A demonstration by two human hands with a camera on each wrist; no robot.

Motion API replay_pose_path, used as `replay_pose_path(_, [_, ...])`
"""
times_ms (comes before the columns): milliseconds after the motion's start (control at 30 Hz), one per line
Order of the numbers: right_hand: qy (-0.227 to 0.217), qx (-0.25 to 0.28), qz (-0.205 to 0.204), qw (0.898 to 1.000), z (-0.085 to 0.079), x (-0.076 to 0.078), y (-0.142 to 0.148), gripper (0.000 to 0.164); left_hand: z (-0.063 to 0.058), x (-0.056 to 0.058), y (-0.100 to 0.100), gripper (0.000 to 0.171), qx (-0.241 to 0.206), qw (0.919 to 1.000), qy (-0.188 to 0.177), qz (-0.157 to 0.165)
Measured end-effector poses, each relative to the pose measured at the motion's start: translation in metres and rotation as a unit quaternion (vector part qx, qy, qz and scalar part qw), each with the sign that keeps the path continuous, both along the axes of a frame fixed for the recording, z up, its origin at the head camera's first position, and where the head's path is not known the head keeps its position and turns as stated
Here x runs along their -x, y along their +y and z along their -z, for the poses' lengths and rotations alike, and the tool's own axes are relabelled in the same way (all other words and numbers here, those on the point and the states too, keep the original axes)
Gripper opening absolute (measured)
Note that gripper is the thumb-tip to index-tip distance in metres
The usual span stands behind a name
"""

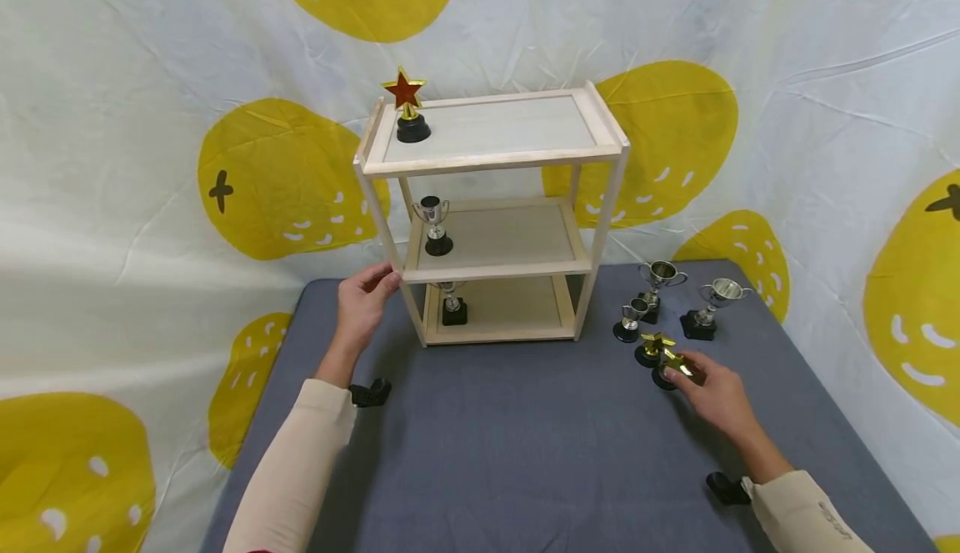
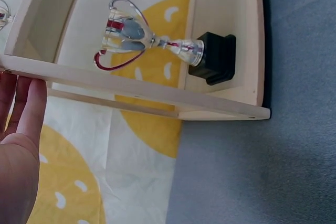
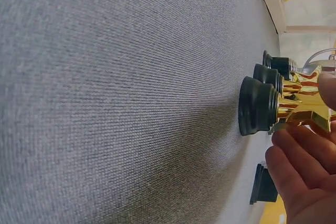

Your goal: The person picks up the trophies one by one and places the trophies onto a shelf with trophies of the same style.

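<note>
My left hand (image 1: 362, 307) grips the left front post of a small three-tier wooden shelf (image 1: 495, 273) at its middle tier. In the left wrist view its fingers (image 2: 32, 106) meet the post. At the right, my right hand (image 1: 712, 390) holds a gold star trophy (image 1: 677, 364) by its star, thumb on one side and fingers on the other. The trophy's black base (image 3: 257, 106) is upright, close over or on the cloth. A second gold star trophy (image 1: 654, 344) stands right beside it. Behind them is a small silver cup trophy (image 1: 633, 311) on a round base.
Two larger silver cups, one left (image 1: 660, 276) and one right (image 1: 723, 293), stand farther back. On the shelf's left side are a red-and-gold star trophy (image 1: 405, 93) on top, a silver cup (image 1: 433, 215) mid-tier and another cup (image 1: 453, 311) below. Grey cloth (image 1: 510, 436) covers the table.
</note>
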State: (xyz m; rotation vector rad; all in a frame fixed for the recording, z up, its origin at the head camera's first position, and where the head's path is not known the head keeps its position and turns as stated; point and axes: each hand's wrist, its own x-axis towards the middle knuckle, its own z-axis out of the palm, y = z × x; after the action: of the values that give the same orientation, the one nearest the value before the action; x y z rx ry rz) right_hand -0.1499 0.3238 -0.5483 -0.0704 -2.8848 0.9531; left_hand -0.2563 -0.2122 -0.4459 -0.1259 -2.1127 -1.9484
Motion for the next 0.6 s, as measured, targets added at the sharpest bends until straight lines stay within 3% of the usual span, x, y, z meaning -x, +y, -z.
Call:
replay_pose_path(400, [0.024,0.005,0.032,0.999,0.0032,0.0021,-0.0003,0.035,-0.0008,-0.0017,0.0011,0.036,-0.006,1.0000,0.000,-0.006])
replay_pose_path(600, [0.024,0.006,0.038,0.999,0.0055,-0.0003,0.0004,0.039,0.0015,0.0004,0.0024,0.036,-0.011,0.9999,0.000,-0.008])
